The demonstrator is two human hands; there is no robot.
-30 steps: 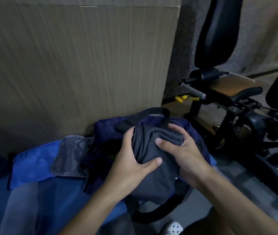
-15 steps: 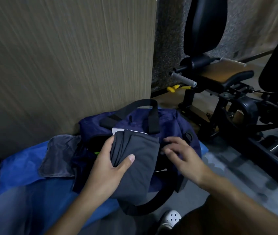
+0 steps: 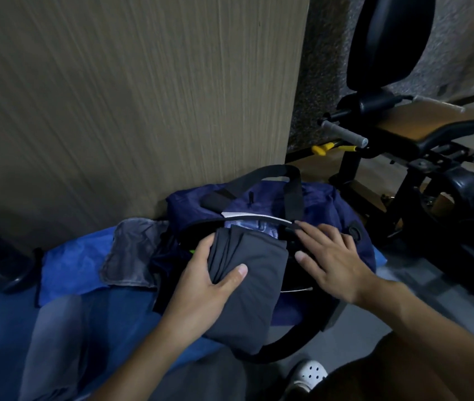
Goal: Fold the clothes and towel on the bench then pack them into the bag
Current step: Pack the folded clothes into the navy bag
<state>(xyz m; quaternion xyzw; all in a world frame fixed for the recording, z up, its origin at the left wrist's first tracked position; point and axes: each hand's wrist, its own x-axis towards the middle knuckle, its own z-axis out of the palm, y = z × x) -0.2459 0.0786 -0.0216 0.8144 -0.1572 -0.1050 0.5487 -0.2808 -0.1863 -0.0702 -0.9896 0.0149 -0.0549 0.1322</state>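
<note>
One left hand [image 3: 201,280] alone clutches the folded dark-grey cloth garment [image 3: 254,293], so layers may splay and snag the navy fabric bag [image 3: 322,204] under the right hand [image 3: 334,264], fingers flat.

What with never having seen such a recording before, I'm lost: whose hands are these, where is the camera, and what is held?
There is no robot here: a person wears a camera on the head, looking down at their own two bare hands. This is the only view. The left hand grips a folded dark grey garment, thumb on top, its far end at the open mouth of a navy bag. The right hand lies with straight fingers on the bag's edge, holding nothing. Left of the bag a grey towel lies on the blue-covered bench. Behind stands a wooden panel; to the right, a black exercise machine.
</note>
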